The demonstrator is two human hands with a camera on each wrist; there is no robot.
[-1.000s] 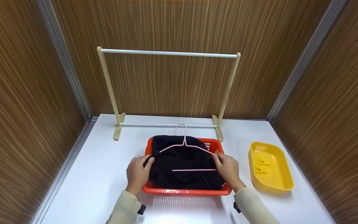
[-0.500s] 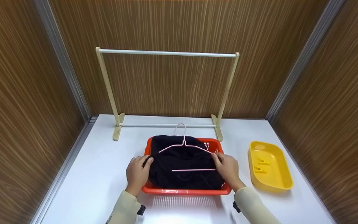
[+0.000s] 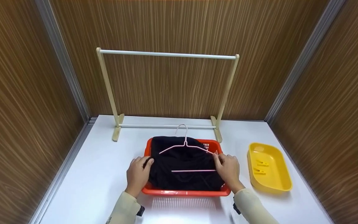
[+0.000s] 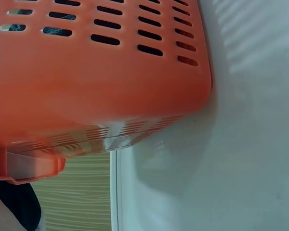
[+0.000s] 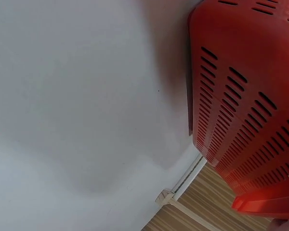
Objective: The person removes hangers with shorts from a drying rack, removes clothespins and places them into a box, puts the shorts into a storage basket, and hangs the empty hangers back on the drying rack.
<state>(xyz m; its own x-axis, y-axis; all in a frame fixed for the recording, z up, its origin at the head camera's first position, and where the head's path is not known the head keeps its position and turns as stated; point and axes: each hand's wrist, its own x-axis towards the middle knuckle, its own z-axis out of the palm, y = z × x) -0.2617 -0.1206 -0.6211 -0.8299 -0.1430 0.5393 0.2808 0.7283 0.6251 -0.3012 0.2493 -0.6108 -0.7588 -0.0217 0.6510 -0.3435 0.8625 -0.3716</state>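
A black cloth garment [image 3: 186,182] lies bunched in the red plastic basket [image 3: 185,193] in the head view. On top of it is a pink wire hanger [image 3: 185,144], hook toward the back. Black fabric covers the hanger's left end. My left hand [image 3: 138,175] pinches the garment's edge at the basket's left rim. At the right rim, my right hand [image 3: 228,170] grips the hanger's right end between thumb and fingers. The left wrist view has the basket's slotted side [image 4: 96,86] and a bit of black cloth [image 4: 20,204]. Mostly basket wall [image 5: 250,72] fills the right wrist view's right side.
Behind the basket stands a wooden rack with a white top rail [image 3: 168,54]. A yellow tray [image 3: 277,169] holding yellow clothespins [image 3: 261,171] sits to the right on the white table [image 3: 89,183]. Wood-grain panels [image 3: 166,25] enclose the back and sides.
Hardly anything differs. The hanger has shifted very slightly to the right with my right hand's grip on it; my left hand stays at the garment's edge.
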